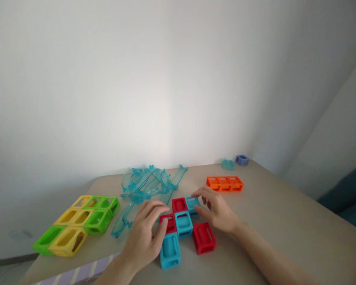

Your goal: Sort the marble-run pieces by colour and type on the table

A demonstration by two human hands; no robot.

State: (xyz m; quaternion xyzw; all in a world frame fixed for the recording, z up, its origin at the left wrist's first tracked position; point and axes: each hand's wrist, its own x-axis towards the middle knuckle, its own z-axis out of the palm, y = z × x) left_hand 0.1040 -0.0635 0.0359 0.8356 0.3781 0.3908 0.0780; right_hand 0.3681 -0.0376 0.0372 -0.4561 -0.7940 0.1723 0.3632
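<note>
A cluster of red and blue hollow cube blocks (184, 223) lies on the beige table (284, 221). My left hand (145, 233) rests on the cluster's left side, its fingers curled against a red block (169, 223) and next to a blue block (170, 250). My right hand (216, 209) touches the far right side, fingers bent over a blue block (192, 203). A loose red block (204, 237) sits just beneath my right wrist.
A flat group of green and yellow blocks (77, 223) lies at the left. Clear blue track pieces (148, 184) are piled behind the cluster. An orange row of three blocks (224, 183) and a small purple block (242, 159) sit at the back right, by the wall.
</note>
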